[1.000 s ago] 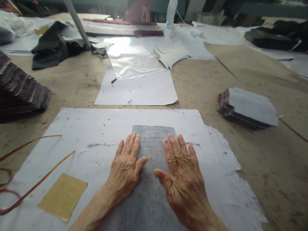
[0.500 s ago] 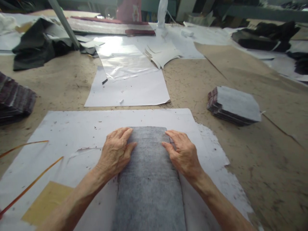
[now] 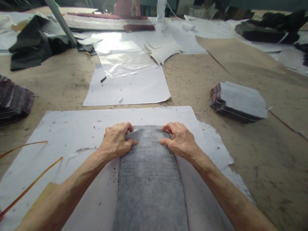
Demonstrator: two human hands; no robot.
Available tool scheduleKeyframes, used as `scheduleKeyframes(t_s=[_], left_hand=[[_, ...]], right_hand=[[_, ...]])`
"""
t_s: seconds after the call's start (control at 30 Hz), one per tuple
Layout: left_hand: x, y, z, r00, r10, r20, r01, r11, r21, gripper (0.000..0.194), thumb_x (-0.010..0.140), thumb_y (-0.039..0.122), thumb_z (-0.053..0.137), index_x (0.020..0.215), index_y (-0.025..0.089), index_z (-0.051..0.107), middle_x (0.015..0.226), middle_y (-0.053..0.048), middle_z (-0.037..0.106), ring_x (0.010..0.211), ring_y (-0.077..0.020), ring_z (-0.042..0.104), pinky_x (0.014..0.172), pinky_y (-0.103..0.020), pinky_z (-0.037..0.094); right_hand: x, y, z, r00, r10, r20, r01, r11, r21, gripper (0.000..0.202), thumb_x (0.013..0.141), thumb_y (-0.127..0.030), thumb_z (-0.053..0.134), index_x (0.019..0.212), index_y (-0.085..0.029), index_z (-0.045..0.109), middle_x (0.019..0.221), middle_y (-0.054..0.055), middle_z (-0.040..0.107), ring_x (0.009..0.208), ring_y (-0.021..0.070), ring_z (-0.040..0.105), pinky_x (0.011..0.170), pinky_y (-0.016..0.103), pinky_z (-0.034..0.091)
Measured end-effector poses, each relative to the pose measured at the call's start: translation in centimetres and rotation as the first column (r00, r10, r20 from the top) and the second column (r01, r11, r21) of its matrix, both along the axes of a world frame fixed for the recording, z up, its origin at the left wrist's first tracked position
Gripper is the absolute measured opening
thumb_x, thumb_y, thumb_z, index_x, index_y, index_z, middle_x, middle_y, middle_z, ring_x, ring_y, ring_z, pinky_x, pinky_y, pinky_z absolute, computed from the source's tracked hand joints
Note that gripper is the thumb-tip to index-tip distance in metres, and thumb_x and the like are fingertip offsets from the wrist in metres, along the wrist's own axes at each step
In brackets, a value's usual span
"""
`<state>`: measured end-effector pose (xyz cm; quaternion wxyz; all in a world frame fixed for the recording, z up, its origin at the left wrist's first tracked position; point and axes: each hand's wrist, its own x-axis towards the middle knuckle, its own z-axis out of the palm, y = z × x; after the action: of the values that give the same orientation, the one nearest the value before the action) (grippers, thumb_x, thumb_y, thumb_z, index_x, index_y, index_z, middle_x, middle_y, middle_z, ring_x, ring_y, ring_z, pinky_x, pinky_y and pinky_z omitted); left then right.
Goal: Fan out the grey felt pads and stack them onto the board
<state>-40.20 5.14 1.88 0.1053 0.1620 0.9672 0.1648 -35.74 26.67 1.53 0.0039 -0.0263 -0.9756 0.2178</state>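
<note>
Grey felt strip lay lengthwise on the white paper sheet in front of the person. Left hand and right hand had curled fingers pinching its two far corners, thumbs pressed on top. A stack of grey pieces sat well apart to the right on the table.

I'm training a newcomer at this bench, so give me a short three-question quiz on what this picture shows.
1. True or false: both hands grip the far corners of the grey felt piece.
2. What lies directly under the felt? A) white paper sheet B) bare table C) clear plastic film
3. On which side of the person is the stack of grey-topped pieces?

Key
1. True: left hand and right hand each pinch a far corner.
2. A, the white paper sheet.
3. The right.
</note>
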Motion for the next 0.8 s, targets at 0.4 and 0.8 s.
scheduleKeyframes(t_s=[0.4,0.8], left_hand=[[1.1,-1.3,-0.4,0.984,0.177,0.015,-0.178,0.978,0.11,0.034,0.071,0.043,0.05,0.051,0.02,0.036,0.053,0.003,0.042,0.056,-0.0135,0.039,0.056,-0.026,0.024],[0.5,-1.1,-0.7,0.945,0.246,0.214,-0.301,0.911,0.283,0.031,0.06,0.034,0.051,0.048,0.019,0.027,0.051,0.005,0.027,0.054,-0.0115,0.031,0.055,-0.026,0.021]], right_hand=[[-0.7,0.3,1.4,0.932,-0.245,0.267,0.264,0.964,-0.037,0.021,0.065,-0.043,0.063,0.072,-0.023,0.06,0.061,-0.003,0.059,0.056,0.0137,0.051,0.052,0.025,0.031],[-1.0,0.2,0.9,0.925,-0.269,0.267,0.298,0.952,-0.075,0.013,0.062,-0.033,0.059,0.057,-0.022,0.06,0.046,-0.006,0.048,0.05,0.0116,0.046,0.051,0.023,0.029]])
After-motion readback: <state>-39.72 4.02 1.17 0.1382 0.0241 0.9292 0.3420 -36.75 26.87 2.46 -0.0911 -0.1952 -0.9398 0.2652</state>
